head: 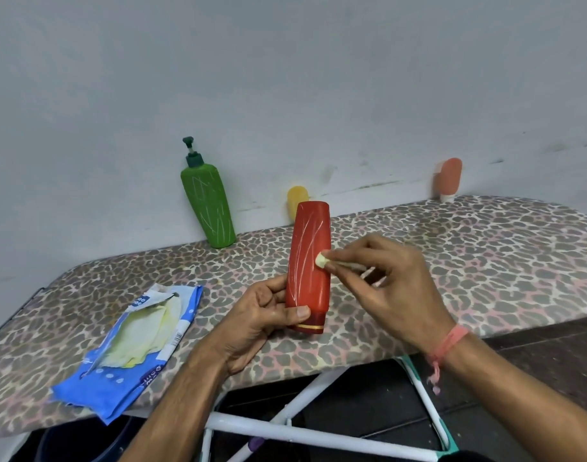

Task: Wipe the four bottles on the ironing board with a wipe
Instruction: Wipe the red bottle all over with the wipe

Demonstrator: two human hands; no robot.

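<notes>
Frame centre: red bottle (308, 261), cap down, pale streaks along its body, gripped low by the left hand (262, 323). Right hand (383, 281) pinches a rolled wipe (322, 260) against its side.

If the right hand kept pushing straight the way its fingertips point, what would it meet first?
The red bottle: the right hand points left and already presses the folded wipe onto its side. Nothing lies between.
</notes>
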